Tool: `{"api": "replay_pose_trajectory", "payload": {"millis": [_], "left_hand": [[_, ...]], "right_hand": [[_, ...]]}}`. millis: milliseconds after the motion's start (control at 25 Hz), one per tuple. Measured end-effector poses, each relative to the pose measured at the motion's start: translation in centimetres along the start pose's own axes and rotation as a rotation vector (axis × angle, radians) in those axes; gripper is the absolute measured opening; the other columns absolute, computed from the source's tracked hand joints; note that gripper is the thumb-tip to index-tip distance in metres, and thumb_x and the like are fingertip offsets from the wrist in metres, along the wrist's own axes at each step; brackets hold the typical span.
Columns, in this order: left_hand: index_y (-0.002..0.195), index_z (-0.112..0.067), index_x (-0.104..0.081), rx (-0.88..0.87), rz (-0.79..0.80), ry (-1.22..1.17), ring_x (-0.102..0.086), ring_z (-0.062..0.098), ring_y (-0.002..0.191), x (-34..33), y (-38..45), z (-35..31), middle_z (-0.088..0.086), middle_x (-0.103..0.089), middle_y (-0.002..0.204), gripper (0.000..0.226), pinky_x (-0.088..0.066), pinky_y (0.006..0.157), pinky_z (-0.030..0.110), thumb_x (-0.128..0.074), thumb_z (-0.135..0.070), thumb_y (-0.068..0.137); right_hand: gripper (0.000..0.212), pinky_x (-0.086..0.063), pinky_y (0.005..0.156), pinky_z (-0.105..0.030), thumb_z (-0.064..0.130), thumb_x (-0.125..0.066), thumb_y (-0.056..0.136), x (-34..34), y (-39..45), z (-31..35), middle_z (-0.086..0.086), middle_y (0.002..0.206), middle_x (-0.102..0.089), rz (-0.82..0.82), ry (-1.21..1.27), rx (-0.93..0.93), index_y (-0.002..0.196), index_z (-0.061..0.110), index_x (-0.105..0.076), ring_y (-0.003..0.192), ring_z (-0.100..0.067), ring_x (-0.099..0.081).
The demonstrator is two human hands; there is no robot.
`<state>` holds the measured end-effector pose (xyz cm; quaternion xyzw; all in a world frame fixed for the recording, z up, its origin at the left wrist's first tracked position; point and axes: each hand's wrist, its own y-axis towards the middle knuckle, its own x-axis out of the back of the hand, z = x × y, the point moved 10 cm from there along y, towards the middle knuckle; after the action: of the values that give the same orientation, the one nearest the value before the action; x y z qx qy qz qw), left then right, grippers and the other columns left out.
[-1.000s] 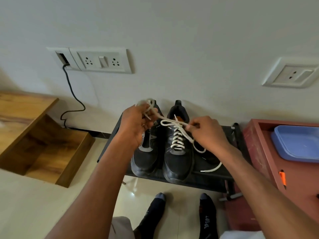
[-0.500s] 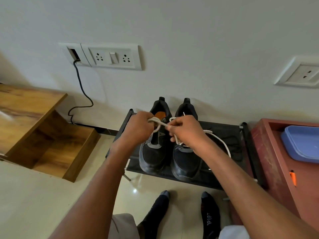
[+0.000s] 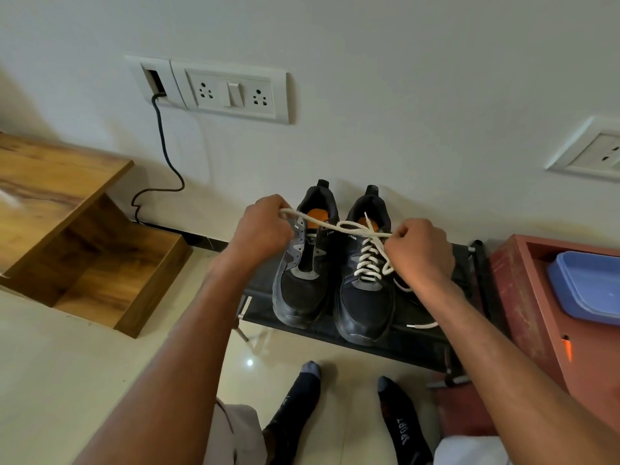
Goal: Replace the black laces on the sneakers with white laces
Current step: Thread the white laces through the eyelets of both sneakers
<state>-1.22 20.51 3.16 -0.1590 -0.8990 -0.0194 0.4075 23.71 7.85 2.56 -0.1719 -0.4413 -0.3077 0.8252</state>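
Two black sneakers stand side by side on a low black rack (image 3: pixel 396 344). The right sneaker (image 3: pixel 364 307) is threaded with a white lace (image 3: pixel 367 260); the left sneaker (image 3: pixel 302 297) shows no lace. My left hand (image 3: pixel 265 229) grips one end of the white lace, pulled out to the left over the left sneaker. My right hand (image 3: pixel 419 253) pinches the other strand just right of the right sneaker's tongue. The two strands cross above that tongue. A loose lace tip (image 3: pixel 422 326) lies on the rack at the right.
A wooden shelf unit (image 3: pixel 77 239) stands at the left, a red cabinet (image 3: pixel 526 307) with a blue tray (image 3: pixel 587 283) at the right. A cable (image 3: pixel 164 156) runs down from the wall socket plate (image 3: pixel 231 92). My socked feet (image 3: pixel 302 407) are on the tiled floor.
My hands were together over the sneakers half a second ago. They have since moved apart, drawing the white lace taut to left and right across the right sneaker's tongue.
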Motion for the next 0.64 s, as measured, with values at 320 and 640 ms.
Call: {"api": "replay_pose_trajectory", "payload": {"millis": [320,640], "left_hand": [[0.089,-0.014,-0.058,-0.065,0.322,-0.063,-0.068,0.018,0.059,-3.8,-0.2,-0.7,0.007,-0.071,0.066,0.016,-0.046,0.056,0.023,-0.059,-0.017,0.105],[0.088,-0.003,-0.071,-0.119,0.352,0.002,-0.066,0.017,0.061,-4.9,-0.1,-1.1,0.014,-0.072,0.071,0.028,-0.059,0.073,0.038,-0.065,-0.027,0.102]], "right_hand": [[0.033,-0.055,0.095,-0.03,0.016,-0.075,0.096,-8.0,-2.8,6.8,0.006,0.105,-0.077,0.57,0.374,0.324,0.128,0.023,-0.069,0.1,-0.009,-0.072],[0.01,-0.054,0.076,-0.03,0.029,-0.071,0.099,-9.0,-3.6,6.7,0.001,0.089,-0.077,0.621,0.3,0.337,0.094,0.02,-0.074,0.087,-0.019,-0.074]]}}
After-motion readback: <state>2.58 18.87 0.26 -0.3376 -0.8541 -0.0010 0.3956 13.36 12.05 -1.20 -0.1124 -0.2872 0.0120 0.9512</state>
